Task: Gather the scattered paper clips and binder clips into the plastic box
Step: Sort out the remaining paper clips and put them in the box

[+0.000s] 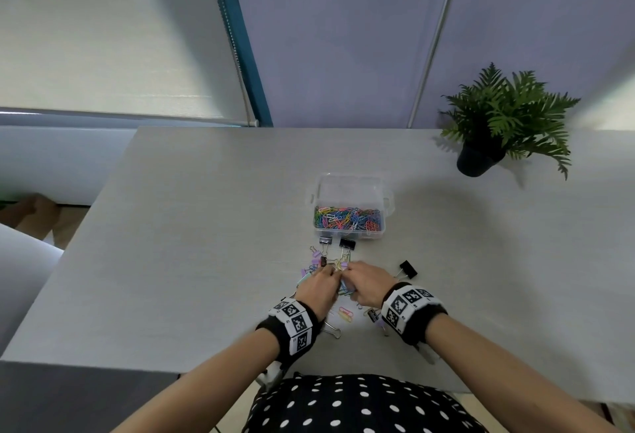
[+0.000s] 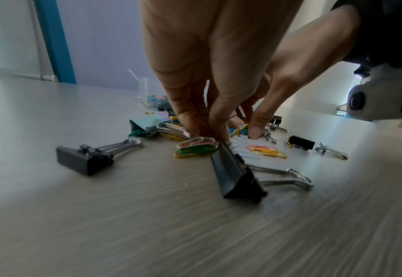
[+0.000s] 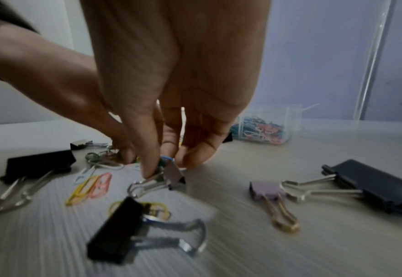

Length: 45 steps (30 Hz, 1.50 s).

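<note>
Both hands down in the clip scatter, near side of plastic box point(image 1: 348, 207).
Left hand point(image 1: 318, 286) pinching paper clips point(image 2: 196, 148); right hand point(image 1: 367, 283) pinching small binder clip point(image 3: 171, 175); light, slick wire, likely best gripped in bunches; binder clips stiff, take by body.

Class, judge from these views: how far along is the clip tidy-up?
Done: the plastic box holds many coloured paper clips. In hand: left hand and right hand pinch clips from the pile. Left: black binder clips and loose paper clips remain on the table.
</note>
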Tool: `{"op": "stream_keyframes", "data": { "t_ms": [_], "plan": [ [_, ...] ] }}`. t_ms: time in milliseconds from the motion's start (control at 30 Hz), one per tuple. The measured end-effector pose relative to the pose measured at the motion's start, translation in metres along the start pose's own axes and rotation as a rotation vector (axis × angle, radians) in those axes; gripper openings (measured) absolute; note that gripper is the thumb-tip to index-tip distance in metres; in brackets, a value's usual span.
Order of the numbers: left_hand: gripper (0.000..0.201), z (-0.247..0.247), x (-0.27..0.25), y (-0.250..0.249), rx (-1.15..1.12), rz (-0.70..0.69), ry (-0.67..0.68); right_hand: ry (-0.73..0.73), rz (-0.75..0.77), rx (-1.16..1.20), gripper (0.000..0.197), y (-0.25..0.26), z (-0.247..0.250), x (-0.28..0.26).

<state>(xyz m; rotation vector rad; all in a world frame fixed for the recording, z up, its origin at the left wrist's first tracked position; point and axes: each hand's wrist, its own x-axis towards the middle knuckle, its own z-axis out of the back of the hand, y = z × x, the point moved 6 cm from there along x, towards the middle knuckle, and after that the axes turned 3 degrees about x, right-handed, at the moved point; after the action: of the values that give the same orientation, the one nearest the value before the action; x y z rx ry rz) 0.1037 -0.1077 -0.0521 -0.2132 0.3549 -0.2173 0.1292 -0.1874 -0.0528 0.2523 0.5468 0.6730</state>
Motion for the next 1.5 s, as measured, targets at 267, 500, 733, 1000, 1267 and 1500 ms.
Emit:
{"op": "stream_keyframes", "data": {
  "t_ms": [267,500,733,1000,1267,1500],
  "plan": [
    [0.034,0.004,0.005,-0.002,-0.035,-0.032,0.034,-0.107,-0.146,0.515,0.027,-0.038,0.012,-0.015],
    [0.022,-0.001,0.014,-0.008,0.002,-0.112,0.032,-0.283,-0.282,1.075,0.023,-0.070,0.015,-0.035],
    [0.028,-0.001,0.008,-0.018,0.171,-0.134,0.030,-0.458,-0.293,1.190,0.014,-0.077,0.048,-0.027],
    [0.042,-0.011,0.012,-0.031,0.335,-0.169,0.099,-0.607,-0.324,1.171,0.019,-0.086,0.097,0.015],
    [0.027,-0.012,0.018,-0.026,0.247,-0.167,0.152,-0.564,-0.276,0.678,0.023,-0.075,0.097,-0.004],
    [0.008,0.014,0.037,-0.002,-0.104,-0.136,0.256,-0.404,-0.103,0.547,0.012,-0.044,0.040,-0.045]
  ]
}}
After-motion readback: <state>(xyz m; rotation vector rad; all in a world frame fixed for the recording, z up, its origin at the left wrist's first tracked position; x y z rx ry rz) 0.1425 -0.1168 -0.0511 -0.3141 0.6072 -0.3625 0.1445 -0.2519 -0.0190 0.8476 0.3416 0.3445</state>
